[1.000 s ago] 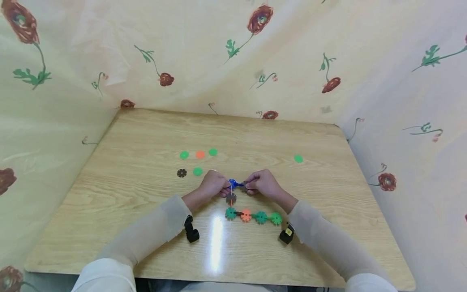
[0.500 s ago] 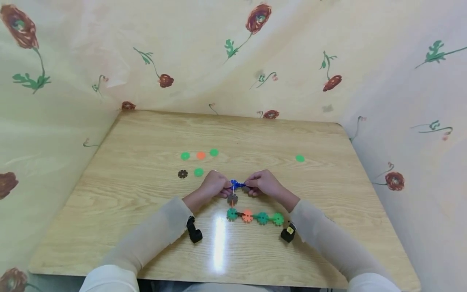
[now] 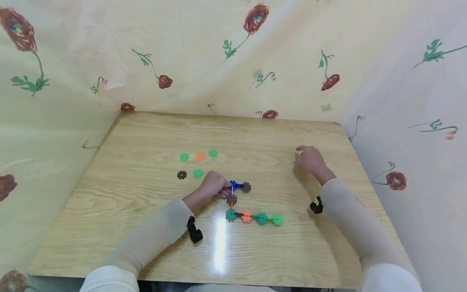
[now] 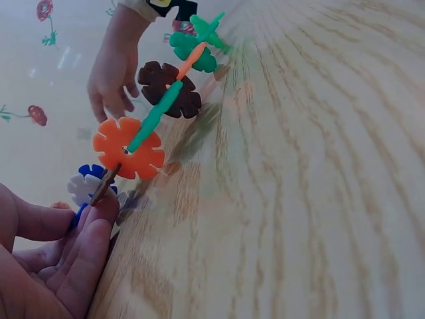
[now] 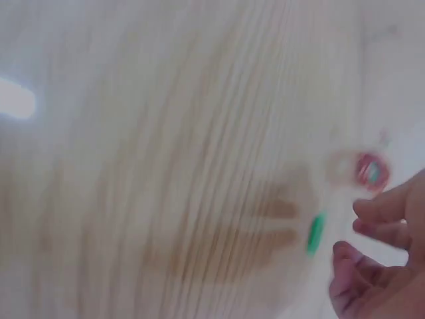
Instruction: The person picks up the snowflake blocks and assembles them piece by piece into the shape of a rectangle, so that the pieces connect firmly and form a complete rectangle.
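My left hand (image 3: 213,184) pinches a blue slotted disc (image 3: 232,185) at the far left corner of a chain of interlocked flower-shaped discs. From there the chain runs right to a brown disc (image 3: 246,187) and down through another brown disc (image 3: 231,200). Its near row holds an orange disc (image 3: 246,216), teal discs and a bright green end disc (image 3: 277,219). In the left wrist view, thumb and fingers meet on the blue piece beside a white disc (image 4: 82,188). My right hand (image 3: 310,159) hovers at the right, fingers parted, near a loose green disc (image 5: 315,233), hidden in the head view.
Loose discs lie left of the chain at the back: a dark brown one (image 3: 182,174), an orange one (image 3: 200,156) and several green ones, including a green disc (image 3: 198,173) close to my left hand. Flower-patterned cloth (image 3: 204,56) borders the wooden table (image 3: 146,138).
My right hand has let go of the chain's brown end disc and moved right and away from me, over the lone green disc. The left hand keeps its grip in place.
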{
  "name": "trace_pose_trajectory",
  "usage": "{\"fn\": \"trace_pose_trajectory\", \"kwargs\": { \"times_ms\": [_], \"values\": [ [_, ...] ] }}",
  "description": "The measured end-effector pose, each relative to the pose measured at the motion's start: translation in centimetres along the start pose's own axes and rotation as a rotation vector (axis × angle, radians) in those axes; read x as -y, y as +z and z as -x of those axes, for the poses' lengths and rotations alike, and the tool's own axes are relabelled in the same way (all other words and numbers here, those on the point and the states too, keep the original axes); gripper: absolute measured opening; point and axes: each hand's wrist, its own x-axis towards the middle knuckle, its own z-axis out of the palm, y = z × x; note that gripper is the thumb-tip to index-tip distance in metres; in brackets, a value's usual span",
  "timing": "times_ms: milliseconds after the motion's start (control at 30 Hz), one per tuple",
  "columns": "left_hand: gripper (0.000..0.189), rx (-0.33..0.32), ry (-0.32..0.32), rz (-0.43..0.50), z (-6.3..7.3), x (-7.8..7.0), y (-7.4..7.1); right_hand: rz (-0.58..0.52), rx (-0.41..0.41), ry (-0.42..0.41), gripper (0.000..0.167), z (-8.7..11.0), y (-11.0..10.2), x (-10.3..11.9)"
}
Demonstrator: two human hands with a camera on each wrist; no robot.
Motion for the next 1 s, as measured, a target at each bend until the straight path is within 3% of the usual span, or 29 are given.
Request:
{"fn": "trace_pose_trajectory", "kwargs": {
  "times_ms": [133, 300, 467, 667, 1000],
  "values": [
    [0.013, -0.002, -0.009, -0.003, 0.0, 0.0, -0.1, 0.048, 0.064, 0.000, 0.043, -0.9, 0.1, -1.8],
    [0.013, 0.011, 0.000, 0.001, 0.0, -0.2, 0.0, -0.006, 0.027, 0.018, 0.031, -1.2, 0.7, -1.9],
    [0.013, 0.005, -0.002, 0.010, 0.1, -0.2, -0.1, -0.188, 0.025, -0.012, 0.021, -0.1, 2.2, 0.6],
    [0.013, -0.007, -0.013, 0.009, 0.0, -0.1, 0.0, -0.368, 0.075, -0.112, 0.011, 3.1, 4.9, 5.0],
    [0.014, -0.018, -0.007, 0.004, -0.2, 0.1, 0.1, -0.376, 0.118, -0.247, 0.005, 5.9, 7.5, 8.2]
  ]
}}
